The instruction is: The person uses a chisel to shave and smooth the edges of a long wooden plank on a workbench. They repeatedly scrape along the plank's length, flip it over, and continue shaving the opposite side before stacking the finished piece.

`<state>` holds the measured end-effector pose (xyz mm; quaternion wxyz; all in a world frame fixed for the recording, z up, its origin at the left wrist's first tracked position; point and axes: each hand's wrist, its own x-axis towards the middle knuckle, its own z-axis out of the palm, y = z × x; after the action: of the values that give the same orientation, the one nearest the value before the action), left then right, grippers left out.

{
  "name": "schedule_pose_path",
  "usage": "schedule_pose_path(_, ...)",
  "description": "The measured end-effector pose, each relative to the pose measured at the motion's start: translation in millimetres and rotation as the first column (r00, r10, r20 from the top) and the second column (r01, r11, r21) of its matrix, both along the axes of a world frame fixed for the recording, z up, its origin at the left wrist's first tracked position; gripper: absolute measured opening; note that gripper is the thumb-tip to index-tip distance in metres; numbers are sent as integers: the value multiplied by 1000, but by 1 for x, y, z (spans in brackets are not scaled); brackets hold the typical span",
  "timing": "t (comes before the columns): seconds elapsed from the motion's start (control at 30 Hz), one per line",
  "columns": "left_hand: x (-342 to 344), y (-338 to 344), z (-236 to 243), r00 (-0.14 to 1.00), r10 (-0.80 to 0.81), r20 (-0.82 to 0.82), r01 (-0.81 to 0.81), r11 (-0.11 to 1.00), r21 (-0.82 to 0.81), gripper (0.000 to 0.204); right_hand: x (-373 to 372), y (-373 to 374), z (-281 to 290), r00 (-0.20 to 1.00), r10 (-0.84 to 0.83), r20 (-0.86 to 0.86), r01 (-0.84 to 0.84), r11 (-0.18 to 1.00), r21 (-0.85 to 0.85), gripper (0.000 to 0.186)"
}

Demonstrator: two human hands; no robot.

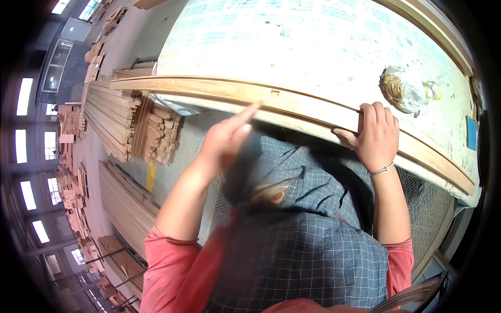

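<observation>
A long pale wooden moulding strip [219,89] lies along the near edge of a white, speckled worktable [313,47]. My right hand [374,134] grips the strip from the near side, fingers curled over its top edge, a thin bracelet on the wrist. My left hand [227,136] hovers just below the strip with fingers stretched flat and together, the tips almost touching the wood near a small slot [274,93]. It holds nothing. A checked apron covers my front below both hands.
A wad of steel wool or crumpled plastic [406,89] sits on the table's right. Another wooden frame piece [443,31] runs along the far right edge. Stacks of timber strips [125,122] and more lumber piles [73,182] fill the floor to the left.
</observation>
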<state>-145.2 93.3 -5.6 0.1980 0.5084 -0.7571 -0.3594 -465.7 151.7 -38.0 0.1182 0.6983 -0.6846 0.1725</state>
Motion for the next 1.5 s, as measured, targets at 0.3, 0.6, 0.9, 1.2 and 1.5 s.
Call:
schedule_pose_path(0.3,0,3,-19,995,99,7,-98,988,-118,45,-64,36,17,999,27,33,-30,994,102,82)
schedule_pose_path(0.6,-69,23,-32,971,59,230,58,881,-470,52,-111,55,0,997,-50,-66,58,990,132,67)
schedule_pose_path(0.9,-37,39,-8,918,9,397,81,975,-209,52,-105,56,0,996,-75,-43,80,988,134,69)
schedule_pose_path(1.2,-4,-7,0,966,224,131,-213,972,-96,43,-2,16,4,998,3,56,-6,999,43,60)
schedule_pose_path(1.5,-23,22,-1,915,89,393,9,970,-242,47,4,12,2,999,1,35,-3,998,57,61)
